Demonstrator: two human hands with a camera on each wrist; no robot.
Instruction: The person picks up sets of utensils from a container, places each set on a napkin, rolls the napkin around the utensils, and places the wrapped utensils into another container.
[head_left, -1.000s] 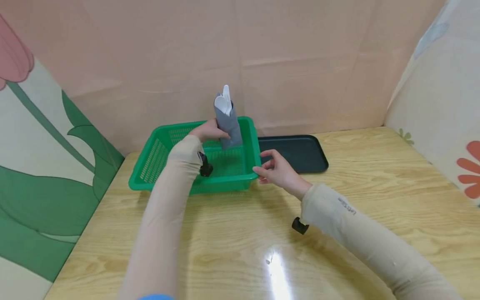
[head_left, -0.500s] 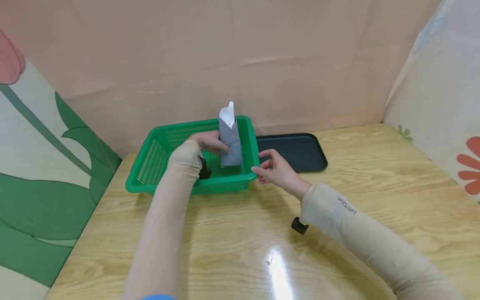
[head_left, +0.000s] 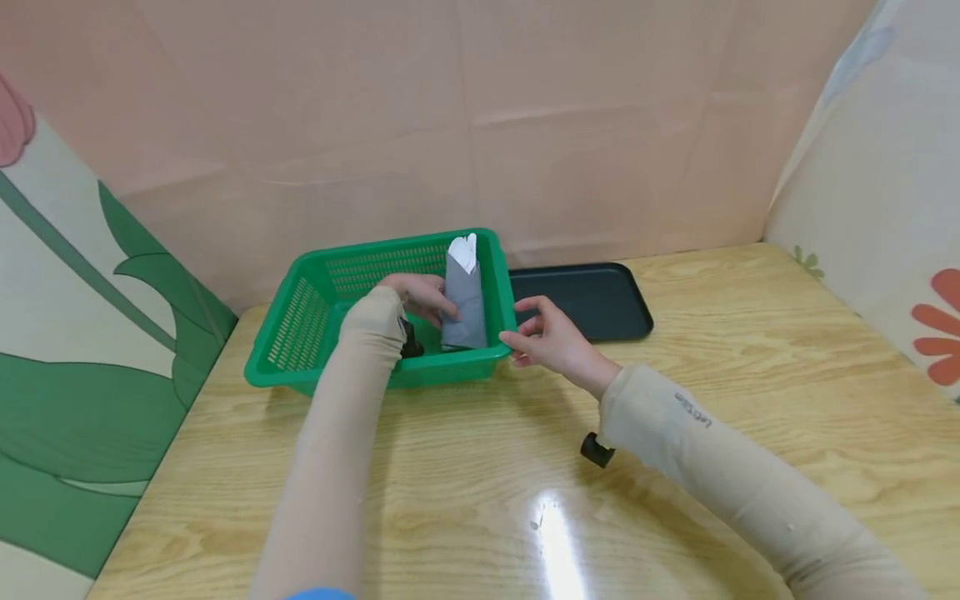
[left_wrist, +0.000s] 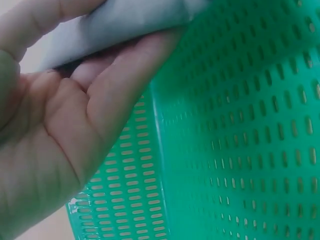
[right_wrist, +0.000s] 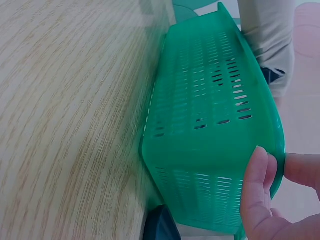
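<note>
Inside the green plastic basket [head_left: 382,246], my left hand [head_left: 422,296] grips a grey napkin roll [head_left: 465,310] with white plastic cutlery [head_left: 463,252] showing at its top. The roll is down within the basket's right part, its cutlery end toward the back wall. In the left wrist view, the thumb and fingers of my left hand [left_wrist: 65,115] wrap the grey roll [left_wrist: 125,22] beside the slotted wall. My right hand [head_left: 555,340] pinches the basket's front right corner. The right wrist view shows the thumb and fingers on either side of the rim [right_wrist: 280,145].
A black tray [head_left: 588,300] lies just right of the basket on the wooden table [head_left: 465,467]. A pink-beige wall covering [head_left: 360,117] rises close behind both. Patterned panels stand at the left and right.
My left hand has lowered the napkin roll with cutlery into the basket, from above the rim to inside it. My right hand keeps its hold on the corner.
</note>
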